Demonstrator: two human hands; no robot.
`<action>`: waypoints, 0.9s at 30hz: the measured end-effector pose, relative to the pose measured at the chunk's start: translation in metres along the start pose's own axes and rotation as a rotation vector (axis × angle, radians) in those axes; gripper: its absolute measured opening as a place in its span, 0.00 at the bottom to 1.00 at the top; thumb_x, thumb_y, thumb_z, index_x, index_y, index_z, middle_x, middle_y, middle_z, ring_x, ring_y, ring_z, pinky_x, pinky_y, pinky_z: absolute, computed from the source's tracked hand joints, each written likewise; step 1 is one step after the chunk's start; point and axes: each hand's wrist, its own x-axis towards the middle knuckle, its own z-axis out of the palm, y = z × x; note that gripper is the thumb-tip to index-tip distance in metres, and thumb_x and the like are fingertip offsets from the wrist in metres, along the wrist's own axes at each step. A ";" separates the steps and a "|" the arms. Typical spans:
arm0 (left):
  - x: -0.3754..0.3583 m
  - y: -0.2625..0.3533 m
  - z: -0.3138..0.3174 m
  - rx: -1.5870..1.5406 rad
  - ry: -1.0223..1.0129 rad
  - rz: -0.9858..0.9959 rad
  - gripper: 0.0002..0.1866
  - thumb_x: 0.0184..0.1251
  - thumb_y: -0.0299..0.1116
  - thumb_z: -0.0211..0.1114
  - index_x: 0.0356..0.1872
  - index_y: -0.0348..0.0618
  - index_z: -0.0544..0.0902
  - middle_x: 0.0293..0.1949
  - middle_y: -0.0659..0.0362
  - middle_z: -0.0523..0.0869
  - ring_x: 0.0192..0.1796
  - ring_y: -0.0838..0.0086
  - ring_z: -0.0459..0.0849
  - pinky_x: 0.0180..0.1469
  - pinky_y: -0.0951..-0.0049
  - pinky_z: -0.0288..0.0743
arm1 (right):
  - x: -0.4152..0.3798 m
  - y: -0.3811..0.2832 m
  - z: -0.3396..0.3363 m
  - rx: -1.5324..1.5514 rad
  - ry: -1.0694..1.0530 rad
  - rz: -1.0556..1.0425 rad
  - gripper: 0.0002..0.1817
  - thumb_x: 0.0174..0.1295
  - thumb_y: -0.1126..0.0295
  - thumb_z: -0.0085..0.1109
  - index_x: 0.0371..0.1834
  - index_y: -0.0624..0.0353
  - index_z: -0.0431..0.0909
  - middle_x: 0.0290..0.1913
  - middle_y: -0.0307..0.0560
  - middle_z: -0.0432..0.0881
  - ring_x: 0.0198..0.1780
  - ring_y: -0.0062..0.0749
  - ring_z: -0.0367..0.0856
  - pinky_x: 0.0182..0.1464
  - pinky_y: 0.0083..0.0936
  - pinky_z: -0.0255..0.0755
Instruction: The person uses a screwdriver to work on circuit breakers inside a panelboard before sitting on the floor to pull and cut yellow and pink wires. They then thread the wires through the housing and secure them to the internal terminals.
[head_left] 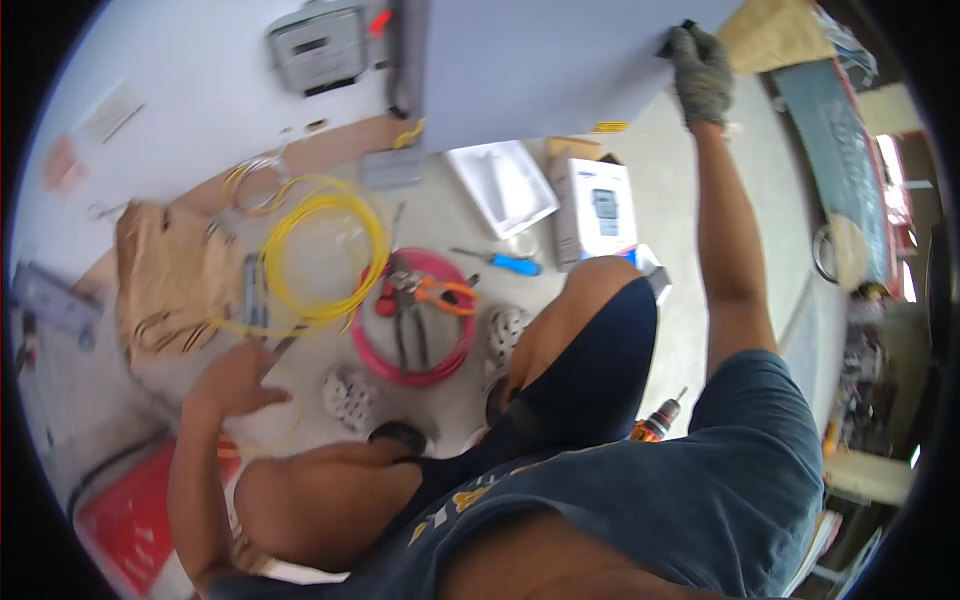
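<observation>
My right hand (703, 78), in a grey work glove, is closed at the outer edge of a large grey panel door (540, 75). A small black part (679, 38) shows at its fingertips. My bare left hand (235, 380) hangs low on the left, blurred, with the thumb apart from the fingers and no held thing showing. Just beyond its fingers are a loose end of the yellow wire coil (330, 305) and a brown paper bag (170, 275). Pliers with orange handles (440, 294) lie on a red wire coil (441, 372) between my feet.
A grey meter (318, 48) sits at the top left. On the floor are a white tray (545, 200), a meter box (600, 215), a blue screwdriver (515, 264) and a drill (655, 424) by my leg. A red case (140, 520) stands at the lower left.
</observation>
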 end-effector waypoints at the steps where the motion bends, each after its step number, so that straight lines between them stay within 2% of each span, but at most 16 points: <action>1: -0.012 0.016 -0.014 0.015 0.067 0.010 0.31 0.50 0.48 0.75 0.53 0.38 0.81 0.52 0.43 0.81 0.57 0.51 0.78 0.62 0.60 0.70 | 0.004 0.003 -0.003 -0.168 0.016 -0.099 0.18 0.62 0.58 0.66 0.44 0.63 0.82 0.36 0.43 0.87 0.38 0.25 0.82 0.47 0.24 0.75; 2: -0.022 0.029 -0.026 0.032 0.127 0.023 0.31 0.51 0.48 0.75 0.54 0.38 0.80 0.54 0.43 0.81 0.58 0.51 0.78 0.63 0.60 0.70 | 0.023 0.045 -0.002 -0.135 -0.031 -0.155 0.18 0.61 0.59 0.68 0.44 0.62 0.82 0.36 0.43 0.87 0.37 0.25 0.82 0.46 0.24 0.75; 5: -0.014 0.017 -0.047 0.047 0.170 0.113 0.31 0.53 0.47 0.74 0.55 0.38 0.80 0.55 0.45 0.81 0.59 0.54 0.79 0.63 0.61 0.70 | 0.023 0.020 -0.012 -0.320 -0.162 -0.085 0.22 0.63 0.46 0.59 0.40 0.55 0.85 0.34 0.43 0.86 0.38 0.29 0.81 0.46 0.29 0.73; 6: -0.022 0.047 -0.071 -0.033 0.094 -0.031 0.30 0.54 0.47 0.73 0.54 0.38 0.80 0.54 0.46 0.81 0.58 0.54 0.78 0.61 0.62 0.71 | 0.028 0.028 -0.012 -0.329 -0.216 -0.235 0.23 0.64 0.44 0.56 0.43 0.53 0.85 0.36 0.43 0.86 0.40 0.32 0.82 0.48 0.30 0.72; 7: -0.022 0.049 -0.075 0.025 0.153 -0.030 0.29 0.55 0.46 0.73 0.53 0.37 0.80 0.52 0.45 0.81 0.57 0.54 0.79 0.60 0.61 0.71 | 0.043 0.063 -0.014 -0.598 -0.501 -0.611 0.29 0.61 0.58 0.64 0.63 0.57 0.71 0.60 0.53 0.76 0.63 0.33 0.70 0.68 0.42 0.58; 8: -0.018 0.049 -0.080 0.091 0.229 -0.020 0.28 0.56 0.45 0.72 0.53 0.36 0.80 0.51 0.45 0.82 0.55 0.55 0.79 0.58 0.61 0.72 | 0.004 -0.034 -0.023 -0.273 -0.407 -0.006 0.22 0.64 0.62 0.60 0.59 0.59 0.73 0.52 0.54 0.81 0.51 0.36 0.79 0.54 0.33 0.71; 11: 0.015 0.061 -0.088 0.272 0.229 0.110 0.23 0.58 0.48 0.69 0.44 0.39 0.82 0.43 0.49 0.85 0.46 0.61 0.82 0.48 0.62 0.74 | 0.011 -0.006 -0.028 -0.291 -0.332 -0.245 0.17 0.66 0.61 0.55 0.51 0.61 0.75 0.45 0.52 0.82 0.45 0.38 0.81 0.47 0.33 0.75; 13: 0.046 0.098 -0.085 0.385 0.054 0.071 0.21 0.59 0.49 0.66 0.33 0.36 0.82 0.32 0.50 0.85 0.35 0.62 0.83 0.40 0.62 0.76 | 0.030 0.031 -0.033 -0.521 -0.286 -0.262 0.24 0.65 0.43 0.54 0.46 0.53 0.84 0.39 0.44 0.87 0.43 0.34 0.83 0.50 0.32 0.72; 14: 0.062 0.114 -0.078 0.432 -0.039 0.055 0.21 0.60 0.49 0.65 0.27 0.36 0.81 0.26 0.51 0.84 0.29 0.62 0.83 0.36 0.62 0.76 | 0.021 0.021 -0.040 -0.514 -0.286 -0.263 0.24 0.65 0.43 0.54 0.46 0.53 0.84 0.39 0.44 0.87 0.43 0.34 0.83 0.50 0.32 0.72; 16: 0.134 0.112 -0.027 0.146 -0.200 0.056 0.23 0.60 0.50 0.63 0.22 0.35 0.79 0.17 0.53 0.80 0.20 0.64 0.79 0.31 0.62 0.75 | -0.010 -0.004 -0.062 -0.603 -0.259 -0.275 0.25 0.65 0.43 0.53 0.47 0.53 0.83 0.40 0.45 0.87 0.44 0.34 0.84 0.49 0.32 0.73; 18: 0.158 0.146 0.014 0.026 -0.168 -0.110 0.25 0.56 0.54 0.65 0.20 0.37 0.79 0.21 0.51 0.82 0.25 0.65 0.83 0.35 0.63 0.78 | -0.023 0.004 -0.075 -0.537 -0.237 -0.264 0.26 0.66 0.42 0.52 0.47 0.53 0.83 0.39 0.45 0.87 0.44 0.35 0.84 0.49 0.32 0.73; 20: 0.234 0.122 0.089 0.170 0.001 -0.008 0.25 0.50 0.52 0.72 0.36 0.39 0.81 0.38 0.47 0.85 0.44 0.61 0.85 0.47 0.60 0.78 | -0.048 -0.034 -0.095 -0.562 -0.265 -0.329 0.22 0.63 0.46 0.59 0.45 0.54 0.83 0.37 0.48 0.86 0.42 0.41 0.84 0.47 0.33 0.74; 21: 0.238 0.127 0.116 0.173 -0.006 0.009 0.25 0.50 0.52 0.72 0.36 0.39 0.81 0.38 0.47 0.85 0.44 0.61 0.85 0.47 0.60 0.78 | -0.067 -0.069 -0.098 -0.946 -0.300 -0.669 0.18 0.67 0.58 0.54 0.45 0.64 0.76 0.40 0.50 0.81 0.42 0.38 0.81 0.44 0.36 0.77; 23: 0.230 0.143 0.153 -0.142 0.553 -0.432 0.41 0.43 0.46 0.77 0.60 0.45 0.69 0.58 0.44 0.74 0.61 0.50 0.73 0.60 0.54 0.71 | -0.066 -0.066 -0.099 -0.917 -0.270 -0.613 0.18 0.67 0.57 0.53 0.43 0.64 0.77 0.38 0.49 0.81 0.41 0.39 0.81 0.43 0.37 0.77; 26: 0.238 0.145 0.171 -0.247 0.621 -0.471 0.55 0.40 0.41 0.78 0.70 0.49 0.53 0.65 0.45 0.64 0.65 0.46 0.65 0.65 0.51 0.65 | -0.060 -0.061 -0.089 -0.742 -0.181 -0.610 0.19 0.67 0.57 0.52 0.41 0.66 0.78 0.35 0.49 0.80 0.38 0.37 0.80 0.39 0.35 0.77; 27: 0.236 0.148 0.172 -0.275 0.665 -0.490 0.51 0.40 0.41 0.78 0.68 0.48 0.57 0.63 0.45 0.65 0.63 0.48 0.65 0.65 0.52 0.65 | -0.058 -0.060 -0.085 -0.723 -0.195 -0.557 0.19 0.66 0.57 0.52 0.41 0.66 0.78 0.35 0.50 0.79 0.38 0.37 0.80 0.38 0.34 0.76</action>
